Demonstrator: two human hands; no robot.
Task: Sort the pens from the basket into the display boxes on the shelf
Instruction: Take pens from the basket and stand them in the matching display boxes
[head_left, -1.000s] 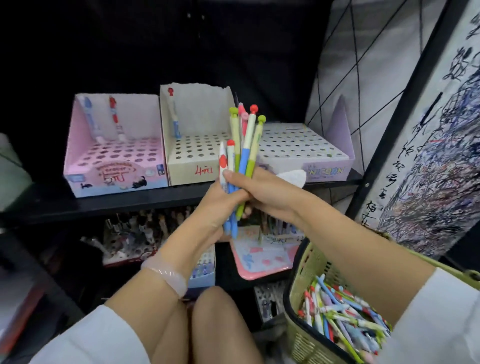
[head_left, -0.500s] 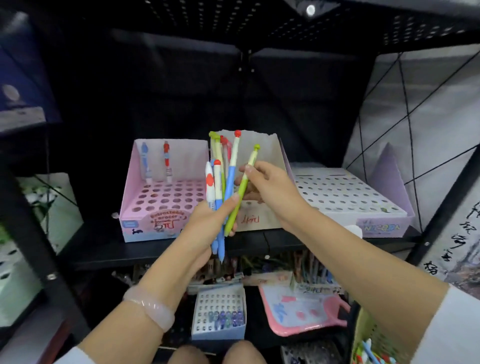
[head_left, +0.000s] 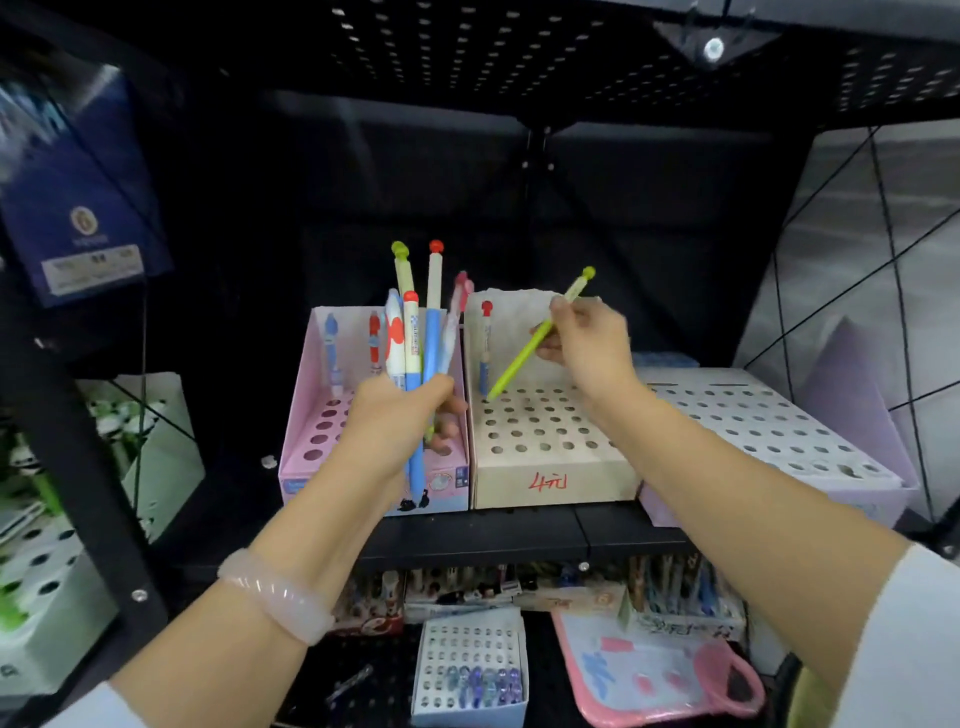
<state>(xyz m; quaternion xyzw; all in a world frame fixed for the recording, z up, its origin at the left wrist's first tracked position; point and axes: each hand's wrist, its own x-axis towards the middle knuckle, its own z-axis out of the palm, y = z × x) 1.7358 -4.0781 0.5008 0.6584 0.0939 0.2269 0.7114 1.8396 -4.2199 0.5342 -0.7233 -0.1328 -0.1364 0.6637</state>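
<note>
A black shelf (head_left: 519, 530) is seen carrying three display boxes side by side. The lilac box (head_left: 769, 431) sits on the right, with a perforated top full of holes. The beige box (head_left: 540, 447), marked in red on its front, is in the middle, touching the pink box (head_left: 311, 415) on the left. Two pens are stood up at the back of the pink box, and one red-capped pen (head_left: 485, 343) is stood at the back left of the beige one.

The left hand (head_left: 395, 421) is clamped round a bunch of pens (head_left: 415, 343), held upright in front of the pink box, caps up. A pale bracelet (head_left: 275, 597) is worn on that wrist. The right hand (head_left: 587, 343) is pinched on a single green pen (head_left: 524, 353), which is tilted, cap up to the right, with its tip down at a hole in the back-left corner of the beige box. Whether the tip is actually in the hole can't be told.

Lower down, a small white box (head_left: 467, 670) with a few bluish pens and a pink tray (head_left: 654, 675) are seen on the shelf below. Just a sliver of the green basket (head_left: 805, 696) is caught at the bottom right.
</note>
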